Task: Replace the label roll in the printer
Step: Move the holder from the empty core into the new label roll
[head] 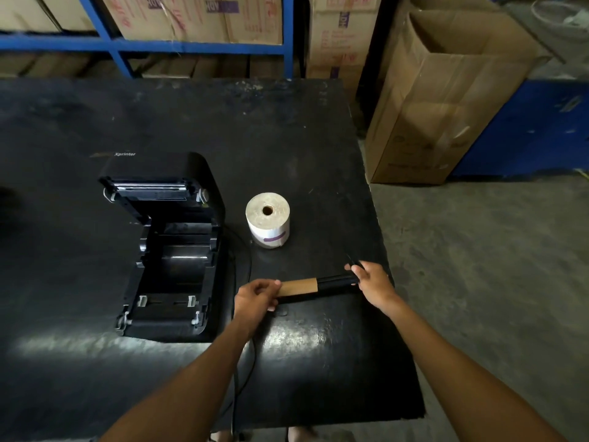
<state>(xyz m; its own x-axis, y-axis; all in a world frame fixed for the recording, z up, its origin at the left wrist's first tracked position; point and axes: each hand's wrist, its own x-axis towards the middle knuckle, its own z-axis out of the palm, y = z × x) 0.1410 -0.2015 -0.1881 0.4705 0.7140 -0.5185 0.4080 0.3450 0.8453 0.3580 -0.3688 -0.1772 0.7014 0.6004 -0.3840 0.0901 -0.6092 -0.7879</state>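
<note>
A black label printer (165,247) stands on the black table (127,122) with its lid tipped up and back; its roll bay holds no roll. To its right a full white label roll (268,223) stands on end, core hole up. Nearer to me, my left hand (256,298) grips the bare brown cardboard core (298,287). My right hand (371,280) holds the black spindle (334,282), which sticks partway out of the core. Both hands hover just above the table, right of the printer.
A black cable (247,263) runs along the printer's right side toward the table's near edge. A tall open cardboard box (446,100) stands on the concrete floor to the right. Blue shelving (197,46) with cartons lines the back. The table's right edge lies close to my right hand.
</note>
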